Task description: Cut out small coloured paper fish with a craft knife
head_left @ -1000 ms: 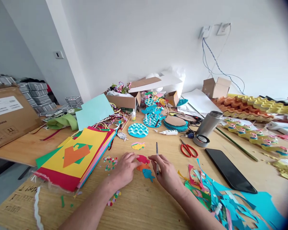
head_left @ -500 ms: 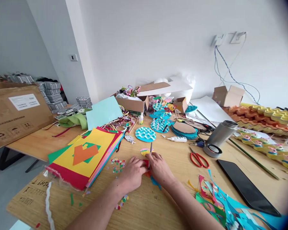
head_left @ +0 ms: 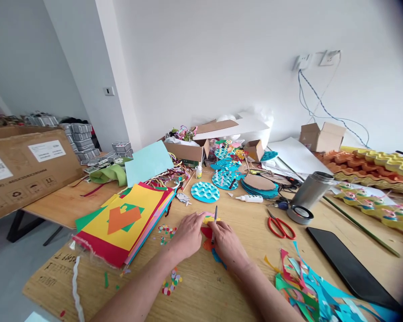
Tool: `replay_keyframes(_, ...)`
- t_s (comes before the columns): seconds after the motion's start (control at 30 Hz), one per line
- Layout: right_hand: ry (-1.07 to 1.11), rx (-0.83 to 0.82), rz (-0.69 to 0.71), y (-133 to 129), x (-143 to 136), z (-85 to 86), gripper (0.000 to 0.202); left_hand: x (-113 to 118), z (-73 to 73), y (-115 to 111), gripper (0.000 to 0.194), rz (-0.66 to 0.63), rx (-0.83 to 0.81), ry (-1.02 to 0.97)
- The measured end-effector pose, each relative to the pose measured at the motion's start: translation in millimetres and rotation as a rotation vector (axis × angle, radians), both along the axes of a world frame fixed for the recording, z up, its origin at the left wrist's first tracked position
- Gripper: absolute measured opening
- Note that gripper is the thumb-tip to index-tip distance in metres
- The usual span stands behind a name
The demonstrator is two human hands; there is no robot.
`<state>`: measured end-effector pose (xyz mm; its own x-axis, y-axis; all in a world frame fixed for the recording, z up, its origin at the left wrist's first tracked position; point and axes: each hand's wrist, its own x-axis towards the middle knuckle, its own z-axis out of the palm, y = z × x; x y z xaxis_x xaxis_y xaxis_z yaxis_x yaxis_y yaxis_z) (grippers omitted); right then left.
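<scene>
My right hand [head_left: 226, 241] is closed around a slim grey pen [head_left: 215, 214] that stands nearly upright, its lower end by the paper cutouts. My left hand [head_left: 188, 235] has its fingers stretched forward, the tips at the edge of a yellow and pink paper fish [head_left: 208, 219]. Between the hands lie a red paper cutout [head_left: 206, 231] and an orange one [head_left: 207, 245]. A blue cutout [head_left: 217, 256] pokes out beside my right wrist. Ahead is a blue disc with wavy relief [head_left: 204, 192]. Small paper dots [head_left: 168, 230] lie left of my left hand.
Coloured paper sheets [head_left: 127, 223] are stacked at left. Red-handled scissors [head_left: 280, 227], a glue bottle [head_left: 251, 198], a metal flask [head_left: 312, 191] and a black tablet [head_left: 349, 264] lie to the right. Paper scraps [head_left: 309, 286] are heaped at front right. Egg trays [head_left: 372, 163] stand farther back.
My left hand has shifted forward from the red cutout to the yellow and pink fish, its fingers straighter. More of the red and orange cutouts shows. My right hand still holds the pen.
</scene>
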<state>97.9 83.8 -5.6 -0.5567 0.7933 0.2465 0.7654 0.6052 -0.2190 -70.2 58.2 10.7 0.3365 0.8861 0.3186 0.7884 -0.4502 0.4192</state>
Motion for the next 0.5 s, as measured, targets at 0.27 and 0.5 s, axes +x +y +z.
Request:
replay_keyframes(0.27, -0.029, -0.008, 0.019, -1.8, 0.9, -0.4, 0.038, 4.6, -7.1, 34.1, 0.031, -0.055, -0.033, -0.019)
replay_keyframes(0.5, -0.066, -0.005, -0.003, -2.4, 0.9, 3.9, 0.031, 4.5, -12.3, 37.8, 0.032, -0.047, -0.049, 0.003)
